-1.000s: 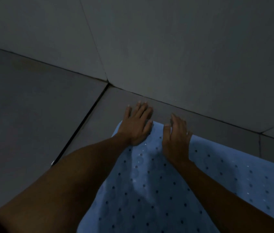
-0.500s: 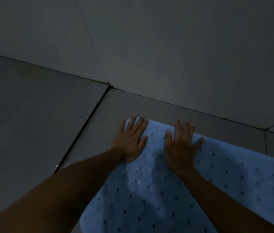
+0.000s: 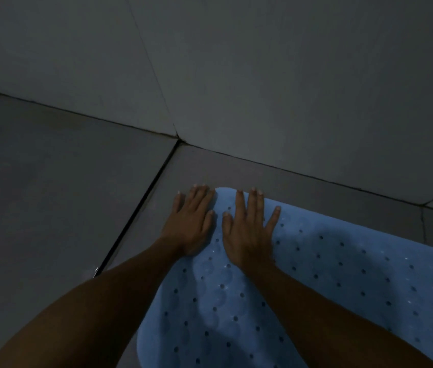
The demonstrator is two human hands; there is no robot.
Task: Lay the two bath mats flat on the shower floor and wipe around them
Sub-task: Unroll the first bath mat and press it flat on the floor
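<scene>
Dim grey tile fills the frame, the shower floor (image 3: 50, 208) taking the left and centre and the wall tiles (image 3: 289, 88) rising across the upper half. Nearest, at the bottom edge, two bare forearms reach up into the middle of the picture. Under them a light blue bath mat (image 3: 343, 274), dotted with small dark holes and faint round suction cups, lies flat on the floor from the bottom centre out to the right edge; no brand or writing can be read on it. Farther up, the left hand (image 3: 191, 224) rests palm down with straight fingers on the mat's rounded far-left corner, its outer fingers over the tile. Just beside it, the right hand (image 3: 247, 229) presses flat on the mat, fingers spread. Beyond the fingertips, dark grout lines meet where floor and wall join.
</scene>
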